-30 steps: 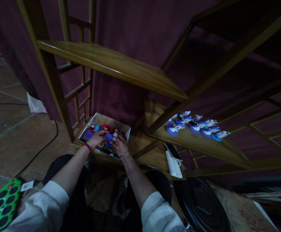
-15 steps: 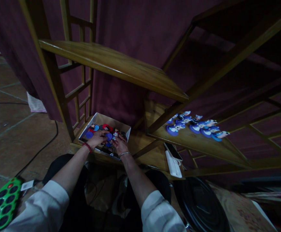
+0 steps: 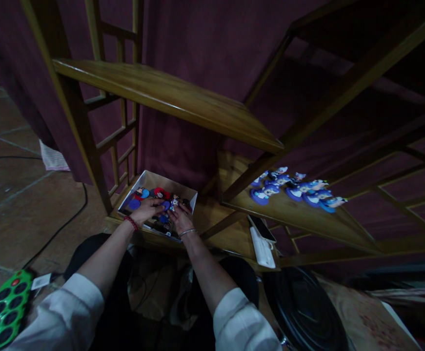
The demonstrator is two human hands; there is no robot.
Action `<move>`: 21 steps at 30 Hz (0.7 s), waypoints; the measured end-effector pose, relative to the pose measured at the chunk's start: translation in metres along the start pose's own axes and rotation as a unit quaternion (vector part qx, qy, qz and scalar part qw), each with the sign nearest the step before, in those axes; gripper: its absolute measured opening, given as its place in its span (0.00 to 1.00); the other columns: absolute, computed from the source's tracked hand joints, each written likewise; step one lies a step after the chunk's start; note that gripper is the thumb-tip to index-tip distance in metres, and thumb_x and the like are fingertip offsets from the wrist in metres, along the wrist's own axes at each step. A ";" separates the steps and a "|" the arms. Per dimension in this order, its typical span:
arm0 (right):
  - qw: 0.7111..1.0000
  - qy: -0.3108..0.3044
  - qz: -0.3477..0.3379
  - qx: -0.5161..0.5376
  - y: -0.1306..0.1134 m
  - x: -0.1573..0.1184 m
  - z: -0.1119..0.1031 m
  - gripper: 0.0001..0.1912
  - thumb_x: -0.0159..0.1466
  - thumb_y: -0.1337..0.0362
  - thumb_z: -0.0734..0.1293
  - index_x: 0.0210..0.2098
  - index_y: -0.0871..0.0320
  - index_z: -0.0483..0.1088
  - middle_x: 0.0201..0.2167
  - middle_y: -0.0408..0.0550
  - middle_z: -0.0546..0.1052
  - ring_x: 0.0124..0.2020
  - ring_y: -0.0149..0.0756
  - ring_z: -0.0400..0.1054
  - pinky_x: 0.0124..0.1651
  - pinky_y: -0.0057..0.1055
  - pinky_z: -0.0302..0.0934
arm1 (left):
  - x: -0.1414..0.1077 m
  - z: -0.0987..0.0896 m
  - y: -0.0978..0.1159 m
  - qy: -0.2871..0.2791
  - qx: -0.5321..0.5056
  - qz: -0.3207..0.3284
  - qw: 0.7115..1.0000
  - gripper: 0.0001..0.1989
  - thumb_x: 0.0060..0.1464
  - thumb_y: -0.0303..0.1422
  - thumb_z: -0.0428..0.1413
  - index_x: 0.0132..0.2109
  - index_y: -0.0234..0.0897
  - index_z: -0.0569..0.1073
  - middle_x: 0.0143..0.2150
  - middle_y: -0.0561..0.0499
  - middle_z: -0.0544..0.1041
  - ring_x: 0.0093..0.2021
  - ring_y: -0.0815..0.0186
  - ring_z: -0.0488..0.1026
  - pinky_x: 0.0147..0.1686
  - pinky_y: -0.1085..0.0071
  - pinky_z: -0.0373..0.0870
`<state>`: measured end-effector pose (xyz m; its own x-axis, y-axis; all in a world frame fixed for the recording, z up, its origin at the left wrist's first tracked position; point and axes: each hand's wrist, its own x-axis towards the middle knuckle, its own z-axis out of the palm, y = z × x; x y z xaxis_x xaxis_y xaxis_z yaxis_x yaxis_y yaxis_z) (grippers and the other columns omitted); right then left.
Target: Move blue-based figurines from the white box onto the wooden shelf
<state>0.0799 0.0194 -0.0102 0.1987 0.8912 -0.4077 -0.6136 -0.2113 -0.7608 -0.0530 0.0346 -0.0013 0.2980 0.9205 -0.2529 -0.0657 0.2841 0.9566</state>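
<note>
A white-walled box [image 3: 188, 190] on the low wooden shelf holds several small figurines with round bases, some red, blue and purple. Both hands reach into it. My left hand [image 3: 147, 210] has its fingers over a purple round base [image 3: 165, 205] near the box's middle and seems closed on it. My right hand [image 3: 182, 218] is at the box's right part, its fingers at a white and purple figurine [image 3: 174, 201]; they look bent round it. More figurines [image 3: 265, 194] with purple and blue bases stand on the raised shelf to the right.
A wooden shelf board [image 3: 168, 97] juts out above the box. To the right lie a phone [image 3: 262, 228] and a white case [image 3: 262, 251]. A black round lid [image 3: 303, 307] is at lower right, a green power strip [image 3: 5, 309] at lower left.
My left hand has shifted slightly right, its fingers now reaching further over the purple base. My right hand has hardly moved.
</note>
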 end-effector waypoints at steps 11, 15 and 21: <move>1.000 -0.005 -0.009 0.008 -0.002 -0.003 0.005 0.12 0.44 0.71 0.71 0.27 0.59 0.67 0.23 0.41 0.75 0.28 0.30 0.70 0.35 0.31 0.68 | -0.005 0.003 0.007 -0.002 0.009 -0.005 1.000 0.23 0.37 0.41 0.60 0.41 0.32 0.73 0.34 0.46 0.75 0.32 0.65 0.71 0.29 0.73 0.65; 1.000 -0.013 -0.014 0.004 -0.002 -0.003 0.005 0.12 0.44 0.71 0.71 0.28 0.59 0.67 0.24 0.41 0.75 0.29 0.31 0.70 0.36 0.32 0.68 | -0.004 0.003 0.005 -0.009 -0.024 -0.013 1.000 0.21 0.38 0.41 0.60 0.39 0.30 0.72 0.32 0.46 0.75 0.30 0.67 0.71 0.27 0.74 0.64; 1.000 -0.007 -0.004 -0.001 -0.003 -0.002 0.005 0.15 0.44 0.70 0.71 0.31 0.58 0.66 0.25 0.41 0.75 0.26 0.31 0.71 0.32 0.30 0.68 | -0.005 0.004 0.006 -0.004 -0.100 -0.052 0.994 0.18 0.39 0.38 0.60 0.35 0.32 0.68 0.29 0.49 0.73 0.28 0.68 0.72 0.26 0.75 0.65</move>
<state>0.0780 0.0204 -0.0047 0.1930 0.8982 -0.3949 -0.6103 -0.2052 -0.7651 -0.0507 0.0309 0.0058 0.3209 0.8815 -0.3464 -0.2220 0.4256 0.8773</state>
